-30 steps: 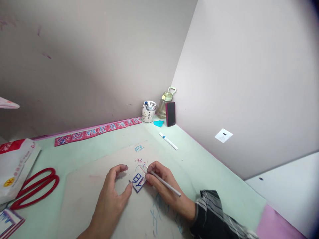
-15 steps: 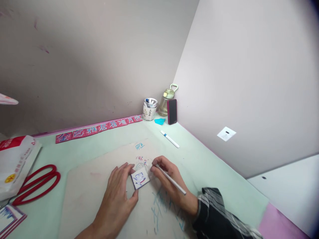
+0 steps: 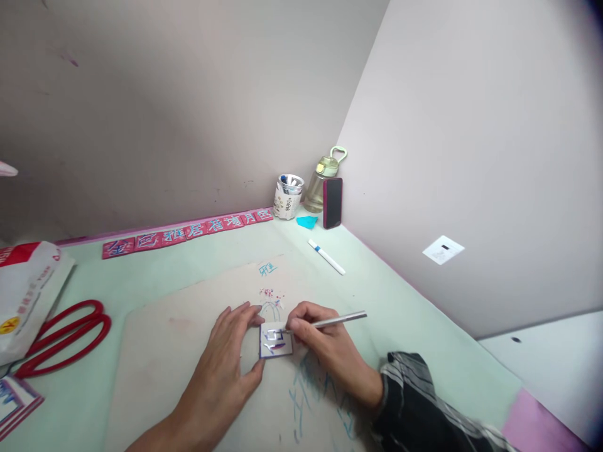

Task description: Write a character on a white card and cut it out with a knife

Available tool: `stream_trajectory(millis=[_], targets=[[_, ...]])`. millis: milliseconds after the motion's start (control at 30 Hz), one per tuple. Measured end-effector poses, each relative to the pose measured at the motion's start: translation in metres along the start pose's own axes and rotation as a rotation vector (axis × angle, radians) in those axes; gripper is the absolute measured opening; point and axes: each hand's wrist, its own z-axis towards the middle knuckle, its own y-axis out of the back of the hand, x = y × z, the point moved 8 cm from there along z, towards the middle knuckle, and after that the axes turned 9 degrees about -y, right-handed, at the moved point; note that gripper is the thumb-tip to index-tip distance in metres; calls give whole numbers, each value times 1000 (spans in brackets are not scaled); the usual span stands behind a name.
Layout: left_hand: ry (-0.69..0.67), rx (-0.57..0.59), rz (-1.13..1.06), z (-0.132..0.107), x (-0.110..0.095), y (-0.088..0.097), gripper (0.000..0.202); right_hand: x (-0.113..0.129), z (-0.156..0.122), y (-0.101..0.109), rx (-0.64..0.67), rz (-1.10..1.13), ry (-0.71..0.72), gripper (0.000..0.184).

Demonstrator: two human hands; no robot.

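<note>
A small white paper square with blue and pink marks lies on a beige board. My left hand rests on the board with its fingertips pinching the square's left edge. My right hand is closed round a thin silver pen-like tool, whose tip touches the square's upper right corner. A striped dark sleeve covers my right forearm.
Red scissors lie at the left beside a white and red bag. At the back corner stand a pen cup, a bottle and a dark phone. A white marker and pink lettered strip lie on the green mat.
The paper square has been turned from a diagonal to lie nearly straight. My left fingers closed in on its edge. The tool swung from pointing down-right to nearly level.
</note>
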Motion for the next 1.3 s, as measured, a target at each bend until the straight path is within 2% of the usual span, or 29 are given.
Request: stream_trajectory(millis=[100,233,467,733,1300], targets=[[-3,20,-27,1,1,0,61,-8,2,-6,28,41,-61,23],[-49,16,-34,4,2,1,50,-12,1,-8,27,24,-63,17],[-61,16,-28,5,2,1,44,-14,-4,-8,-29,-8,-58,20],[-52,-2,-32,6,2,2,45,-18,-9,-15,-25,-216,70,20],[-25,24,0,4,5,0,45,-10,-10,-22,29,-313,82,20]])
